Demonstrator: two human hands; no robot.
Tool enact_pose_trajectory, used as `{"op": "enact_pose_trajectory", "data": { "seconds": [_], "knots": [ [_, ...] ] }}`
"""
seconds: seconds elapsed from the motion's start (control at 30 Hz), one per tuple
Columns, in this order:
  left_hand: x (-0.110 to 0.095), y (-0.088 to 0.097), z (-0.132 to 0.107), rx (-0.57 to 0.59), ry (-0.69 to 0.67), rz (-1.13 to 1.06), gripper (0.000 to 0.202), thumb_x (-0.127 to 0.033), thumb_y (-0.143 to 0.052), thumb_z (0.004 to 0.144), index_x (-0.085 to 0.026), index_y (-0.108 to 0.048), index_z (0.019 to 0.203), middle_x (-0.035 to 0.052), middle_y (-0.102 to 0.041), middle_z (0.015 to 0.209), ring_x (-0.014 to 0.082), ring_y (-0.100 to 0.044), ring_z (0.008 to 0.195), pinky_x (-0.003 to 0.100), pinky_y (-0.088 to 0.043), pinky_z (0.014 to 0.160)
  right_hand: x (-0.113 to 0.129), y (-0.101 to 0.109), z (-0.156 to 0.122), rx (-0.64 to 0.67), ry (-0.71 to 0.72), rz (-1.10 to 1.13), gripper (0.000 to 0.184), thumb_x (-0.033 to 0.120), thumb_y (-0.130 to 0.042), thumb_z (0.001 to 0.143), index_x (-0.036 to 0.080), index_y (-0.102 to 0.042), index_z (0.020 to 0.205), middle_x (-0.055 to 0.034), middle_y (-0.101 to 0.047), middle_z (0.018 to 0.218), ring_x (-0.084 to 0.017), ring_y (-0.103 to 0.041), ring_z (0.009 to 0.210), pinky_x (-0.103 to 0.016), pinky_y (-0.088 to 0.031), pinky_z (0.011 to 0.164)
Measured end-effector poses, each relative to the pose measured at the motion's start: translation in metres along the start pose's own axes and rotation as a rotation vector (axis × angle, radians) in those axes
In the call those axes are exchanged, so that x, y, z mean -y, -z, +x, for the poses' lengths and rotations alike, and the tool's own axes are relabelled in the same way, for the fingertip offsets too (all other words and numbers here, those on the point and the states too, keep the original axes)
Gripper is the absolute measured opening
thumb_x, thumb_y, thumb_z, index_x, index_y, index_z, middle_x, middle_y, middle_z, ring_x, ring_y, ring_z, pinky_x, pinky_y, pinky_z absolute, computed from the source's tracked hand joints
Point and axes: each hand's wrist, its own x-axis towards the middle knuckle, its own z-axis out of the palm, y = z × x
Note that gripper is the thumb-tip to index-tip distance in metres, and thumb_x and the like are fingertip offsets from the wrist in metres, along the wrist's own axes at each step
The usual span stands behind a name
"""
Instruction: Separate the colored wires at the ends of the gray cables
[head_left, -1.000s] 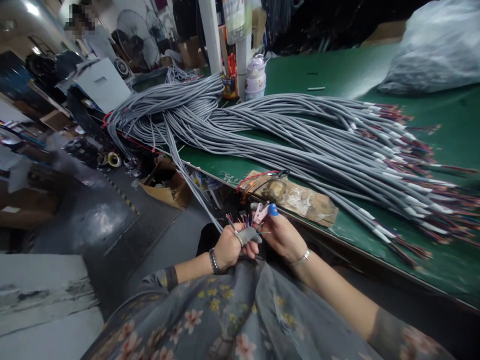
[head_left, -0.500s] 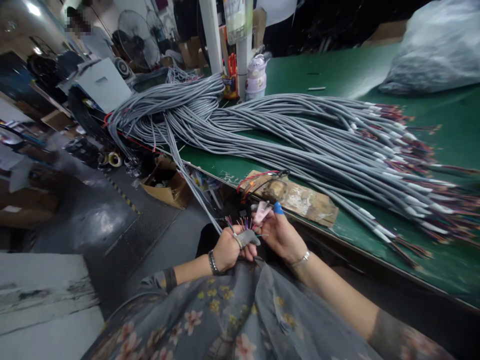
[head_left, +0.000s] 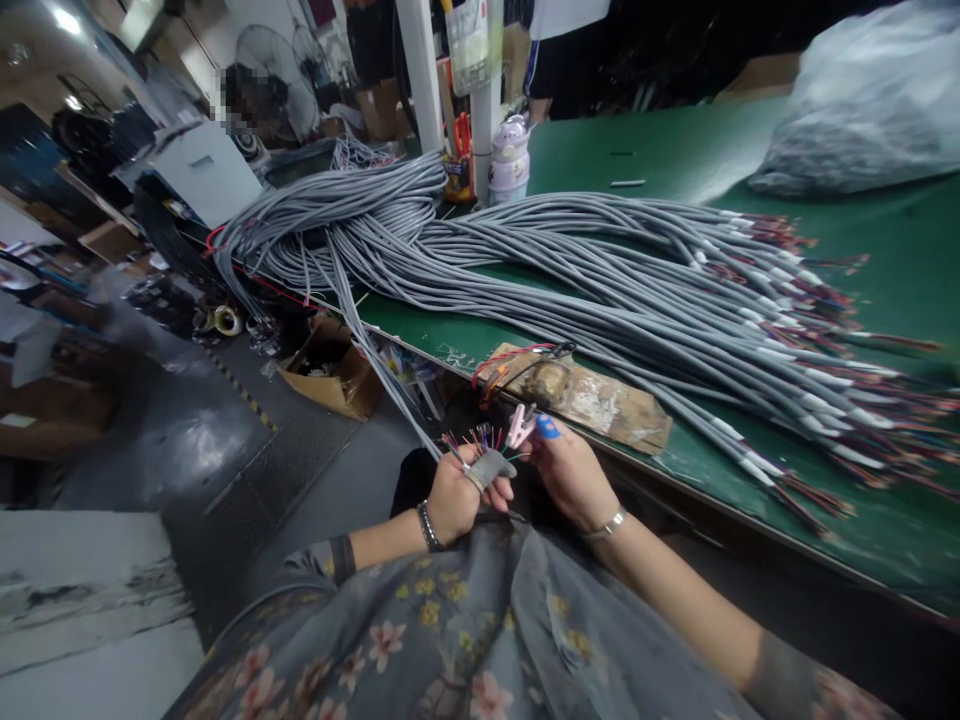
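Grey cables (head_left: 390, 235) sprawl along the green table (head_left: 907, 240), coiled toward the left end of the surface and fanned out toward its right end, where white-banded ends show loose coloured cores. A clear plastic bag (head_left: 862, 110) sits near the far right corner. On the floor by the near edge stands an open cardboard box (head_left: 334, 375). Lying along that same near edge is a worn piece of cardboard (head_left: 615, 405), with red and black leads at its left end. A pale purple container (head_left: 510, 160) stands against a white post (head_left: 486, 120), beyond the coiled part. A few cables drop over the near edge to the left hand (head_left: 456, 498), which is closed around their ends in front of the surface, a grey cover on its thumb. The right hand (head_left: 576, 485), its thumb wrapped in blue, pinches a small pink clip-like tool (head_left: 519, 428) at the fingertips. Thin coloured wires (head_left: 484, 438) stick up from the left fist, just beside the tool.
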Motion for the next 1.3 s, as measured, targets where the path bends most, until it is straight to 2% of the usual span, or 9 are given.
{"op": "enact_pose_trajectory", "data": {
  "seconds": [0.1,0.23,0.3,0.53,0.77,0.87,0.97,1.17,1.3],
  "knots": [
    [-0.001,-0.001,0.002,-0.013,0.014,0.016,0.050,-0.064,-0.062,0.065,-0.014,-0.060,0.066,0.0027,-0.062,0.050,0.0085,-0.051,0.036,0.019,-0.033,0.036,-0.002,0.002,0.002,-0.051,0.095,-0.101,0.039,0.061,-0.070,0.067,0.023,-0.065,0.058,0.0012,-0.057,0.054,-0.013,-0.046,0.052,-0.027,-0.040,0.052],
    [0.001,-0.001,0.002,-0.009,0.020,0.034,0.049,-0.064,-0.062,0.065,-0.014,-0.060,0.066,0.0026,-0.062,0.051,0.0085,-0.051,0.036,0.019,-0.033,0.037,-0.003,0.000,0.006,0.059,-0.075,0.029,0.044,0.066,-0.070,0.062,0.023,-0.067,0.064,0.0007,-0.060,0.057,-0.014,-0.050,0.053,-0.027,-0.042,0.051],
    [0.003,0.000,0.003,-0.004,0.015,0.037,0.049,-0.063,-0.062,0.066,-0.014,-0.060,0.067,0.0028,-0.063,0.051,0.0085,-0.051,0.036,0.019,-0.033,0.037,-0.002,-0.002,0.009,0.083,-0.142,0.107,0.043,0.063,-0.073,0.060,0.022,-0.068,0.068,0.0003,-0.063,0.061,-0.014,-0.053,0.056,-0.027,-0.043,0.052],
    [0.001,0.001,0.001,-0.017,0.024,0.072,0.046,-0.060,-0.062,0.067,-0.014,-0.060,0.067,0.0027,-0.062,0.049,0.0086,-0.052,0.037,0.018,-0.032,0.037,-0.002,-0.008,0.010,0.012,-0.114,0.195,0.032,0.050,-0.081,0.060,0.021,-0.070,0.070,0.0012,-0.065,0.063,-0.013,-0.053,0.057,-0.027,-0.044,0.055],
    [0.001,0.004,-0.004,-0.019,0.027,0.077,0.048,-0.063,-0.063,0.064,-0.015,-0.059,0.066,0.0026,-0.061,0.050,0.0091,-0.052,0.036,0.019,-0.033,0.036,-0.008,0.001,0.008,0.074,-0.200,0.219,0.037,0.061,-0.068,0.070,0.024,-0.068,0.073,-0.0004,-0.067,0.068,-0.014,-0.058,0.060,-0.026,-0.046,0.055],
    [0.003,0.009,-0.007,-0.007,-0.027,0.086,0.049,-0.064,-0.062,0.067,-0.015,-0.061,0.069,0.0029,-0.063,0.052,0.0092,-0.052,0.037,0.019,-0.035,0.037,-0.006,0.004,0.007,0.120,-0.237,0.212,0.040,0.063,-0.064,0.073,0.023,-0.067,0.071,-0.0010,-0.067,0.067,-0.013,-0.058,0.059,-0.025,-0.047,0.056],
    [-0.001,0.011,-0.008,-0.040,-0.104,0.147,0.049,-0.064,-0.060,0.071,-0.015,-0.062,0.071,0.0030,-0.063,0.054,0.0089,-0.053,0.039,0.020,-0.037,0.038,0.000,0.002,0.005,0.151,-0.252,0.208,0.041,0.063,-0.066,0.071,0.022,-0.069,0.072,-0.0016,-0.067,0.069,-0.012,-0.058,0.060,-0.024,-0.047,0.056],
    [-0.010,0.010,-0.003,-0.080,-0.311,0.289,0.043,-0.058,-0.057,0.078,-0.016,-0.059,0.066,0.0031,-0.063,0.056,0.0092,-0.055,0.043,0.020,-0.041,0.043,0.005,-0.003,0.004,0.116,-0.145,0.162,0.035,0.053,-0.077,0.064,0.019,-0.071,0.069,0.0002,-0.064,0.062,-0.010,-0.054,0.057,-0.021,-0.046,0.052],
    [-0.007,0.012,0.001,-0.077,-0.405,0.397,0.036,-0.048,-0.054,0.083,-0.017,-0.060,0.065,0.0031,-0.063,0.057,0.0096,-0.056,0.045,0.021,-0.043,0.046,0.000,-0.002,0.006,0.104,-0.169,0.182,0.038,0.055,-0.077,0.063,0.018,-0.072,0.072,-0.0011,-0.066,0.064,-0.010,-0.054,0.056,-0.021,-0.046,0.052]
  ]
}}
